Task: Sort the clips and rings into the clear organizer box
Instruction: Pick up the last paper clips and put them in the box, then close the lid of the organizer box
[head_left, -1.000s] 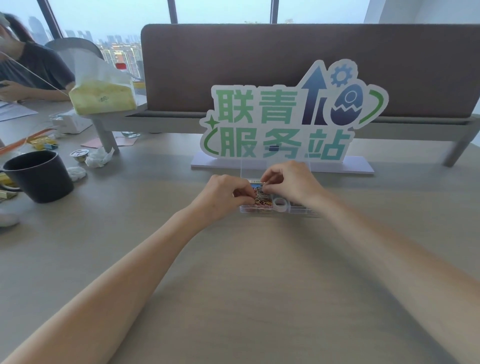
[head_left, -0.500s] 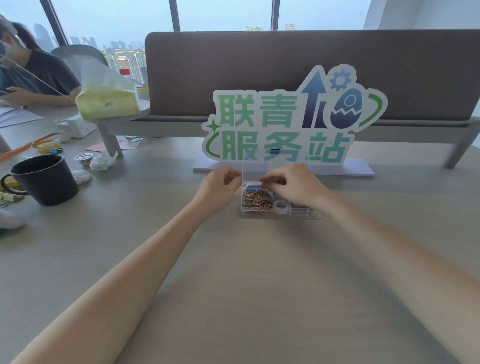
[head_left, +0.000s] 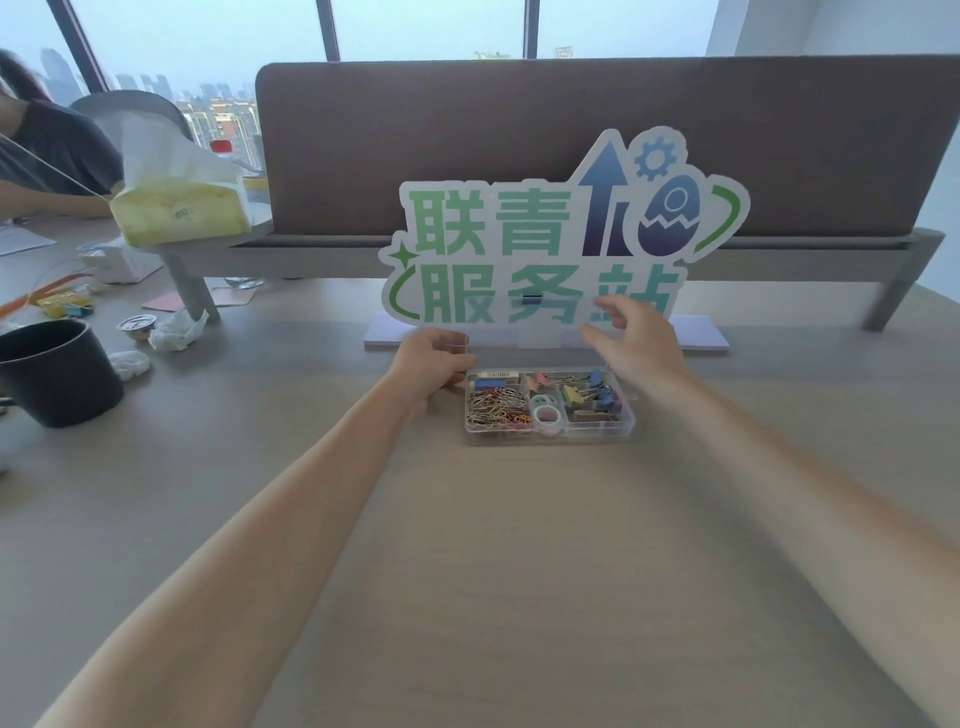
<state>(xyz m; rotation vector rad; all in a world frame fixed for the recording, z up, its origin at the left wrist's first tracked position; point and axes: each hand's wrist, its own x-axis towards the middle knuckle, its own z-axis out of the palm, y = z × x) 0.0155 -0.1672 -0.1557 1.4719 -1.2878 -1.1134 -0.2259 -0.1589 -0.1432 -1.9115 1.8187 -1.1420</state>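
Desk (head_left: 519, 571): wide bare surface on the near side, standing sign (head_left: 561, 234) close behind the clear organizer box (head_left: 597, 428). Box holds paper clips (head_left: 493, 408) left, rings (head_left: 548, 415) centre, binder clips (head_left: 595, 392) right. Left hand (head_left: 434, 364) fingers curled at the box's left edge, contact unclear; right hand (head_left: 641, 343) spread open, above the right rear corner.

1. I cannot resolve the fingertips of the left hand (head_left: 434, 364); they curl behind the clear lid edge at the far left corner of the organizer box (head_left: 597, 432), so contact is unconfirmed.
2. The right hand (head_left: 636, 340) is motion-blurred; I cannot tell whether its spread fingers touch the lid.
3. The clear lid itself is nearly invisible against the sign (head_left: 545, 244).
4. The binder clips (head_left: 592, 392) overlap; individual count is indeterminate.
5. The dark mug (head_left: 57, 371) is cut off by the left edge.
6. Both forearms run out of the bottom edge.
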